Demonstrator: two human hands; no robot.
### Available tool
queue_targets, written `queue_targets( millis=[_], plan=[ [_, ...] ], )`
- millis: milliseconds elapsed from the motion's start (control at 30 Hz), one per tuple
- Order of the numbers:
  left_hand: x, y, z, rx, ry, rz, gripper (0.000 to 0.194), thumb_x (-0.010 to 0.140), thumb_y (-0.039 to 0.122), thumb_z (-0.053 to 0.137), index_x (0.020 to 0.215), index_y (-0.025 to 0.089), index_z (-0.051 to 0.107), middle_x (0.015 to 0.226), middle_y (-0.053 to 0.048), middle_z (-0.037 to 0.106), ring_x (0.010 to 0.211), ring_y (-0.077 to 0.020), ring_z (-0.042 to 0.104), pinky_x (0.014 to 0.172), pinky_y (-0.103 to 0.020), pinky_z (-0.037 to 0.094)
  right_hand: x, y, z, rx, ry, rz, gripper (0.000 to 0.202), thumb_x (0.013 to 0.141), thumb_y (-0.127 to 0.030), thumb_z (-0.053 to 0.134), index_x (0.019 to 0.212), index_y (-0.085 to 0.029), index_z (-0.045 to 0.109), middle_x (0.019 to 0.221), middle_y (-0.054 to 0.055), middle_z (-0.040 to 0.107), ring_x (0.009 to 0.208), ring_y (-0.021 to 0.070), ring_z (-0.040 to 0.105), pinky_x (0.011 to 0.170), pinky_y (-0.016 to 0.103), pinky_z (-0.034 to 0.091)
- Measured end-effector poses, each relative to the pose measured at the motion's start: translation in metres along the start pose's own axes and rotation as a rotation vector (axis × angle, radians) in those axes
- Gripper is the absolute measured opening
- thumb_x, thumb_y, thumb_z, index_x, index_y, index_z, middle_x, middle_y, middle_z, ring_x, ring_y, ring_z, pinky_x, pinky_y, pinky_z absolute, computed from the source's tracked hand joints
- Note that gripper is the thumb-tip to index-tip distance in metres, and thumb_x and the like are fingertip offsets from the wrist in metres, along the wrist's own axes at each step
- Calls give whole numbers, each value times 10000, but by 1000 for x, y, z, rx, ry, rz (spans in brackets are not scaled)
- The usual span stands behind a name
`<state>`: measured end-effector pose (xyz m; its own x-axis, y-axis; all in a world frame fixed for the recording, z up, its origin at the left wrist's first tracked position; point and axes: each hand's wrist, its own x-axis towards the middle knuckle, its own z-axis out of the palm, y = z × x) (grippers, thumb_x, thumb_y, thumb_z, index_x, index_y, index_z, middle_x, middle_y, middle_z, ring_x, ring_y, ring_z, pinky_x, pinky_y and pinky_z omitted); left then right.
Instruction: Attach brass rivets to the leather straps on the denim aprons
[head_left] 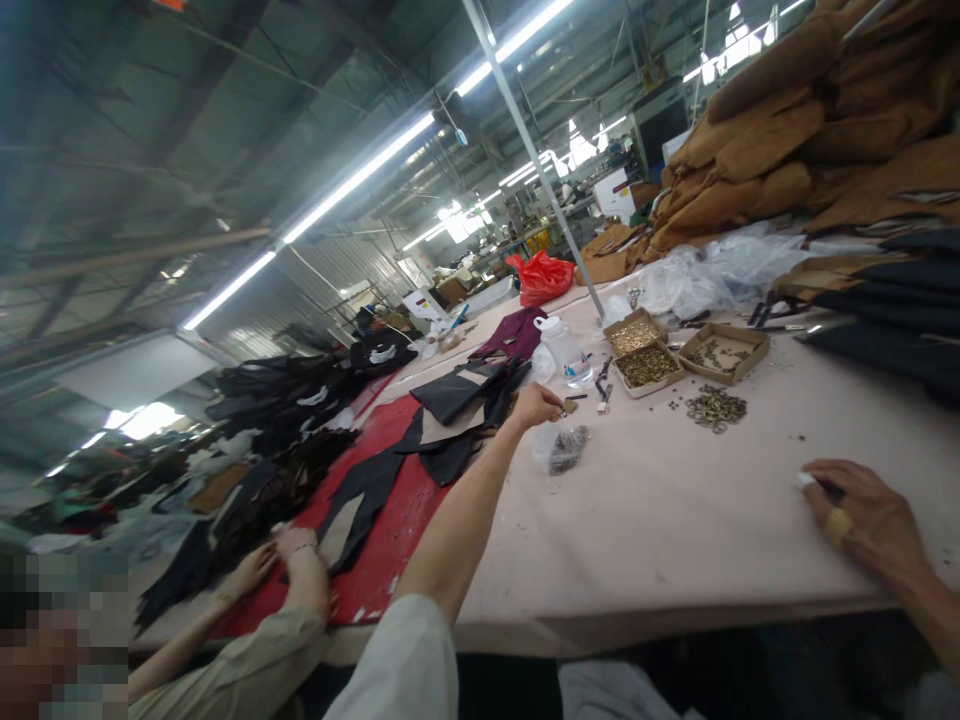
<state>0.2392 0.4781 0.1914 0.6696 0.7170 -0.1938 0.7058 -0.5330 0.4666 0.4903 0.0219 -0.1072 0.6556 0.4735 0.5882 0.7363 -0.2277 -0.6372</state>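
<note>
1. Small tan piece (570, 406): count 1. Lies on the pale table (660, 530), at the fingertips of the left hand, left of the boxes. Too small to read its long axis or pointing with confidence.
2. Left hand (537, 405): 1, arm extended toward the far side, fingers bent together beside the piece. Cannot tell whether they pinch it.
3. Right hand (870, 515): 1, resting on the table at right, fingers curled; cannot tell if anything is gripped. White wrap (805, 480) on one fingertip, tan band (838, 525) on a finger.
4. Clear bag (568, 450) of dark small parts: 1, just nearer than the left hand. Its dark contents slant from near left to far right.
5. Shallow boxes (750, 365): 3, far right of the left hand, all holding small parts. Pile of metal rings (716, 408): 1, loose, nearer.
6. Bottle (564, 355): 1, upright, beyond the left hand. Red bag (541, 278): 1, farther.
7. Co-worker's hands (296, 545): 2, at left, by dark cloth (367, 500) on a red surface (405, 520).
</note>
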Motion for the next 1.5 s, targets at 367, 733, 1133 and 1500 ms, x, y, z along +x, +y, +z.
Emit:
queue_targets(
  millis=[367,733,1133,1500],
  plan=[
    [67,146,194,-336,-223,-4,58,893,64,746,912,81,694,760,0,684,692,-123,693,701,-273,634,23,-22,-3,38,36,-1,184,939,-327,580,1002,-199,697,1091,113,727,1077,286,661,995,466,558],
    [71,169,204,-141,1,120,194,930,305,737,978,117,749,848,-45,731,774,-164,692,765,-318,577,32,-27,-6,88,25,34,141,943,-287,581,1006,-217,687,1090,104,709,1091,287,642,998,478,562],
    [-82,14,168,217,472,141,298,977,351,522,995,159,749,1142,-138,718,1112,-281,652,1059,-388,464,48,-43,0,-310,-204,-40,397,963,-283,531,1331,-142,582,1461,208,533,1376,361,477,1157,533,421],
    [-98,-65,114,264,527,53,280,849,390,546,988,218,719,1183,-85,742,1178,-274,649,1102,-367,480,108,-55,21,-95,-371,-51,441,957,-228,517,1388,-142,554,1522,192,509,1443,354,427,1245,560,307]
  ],
)
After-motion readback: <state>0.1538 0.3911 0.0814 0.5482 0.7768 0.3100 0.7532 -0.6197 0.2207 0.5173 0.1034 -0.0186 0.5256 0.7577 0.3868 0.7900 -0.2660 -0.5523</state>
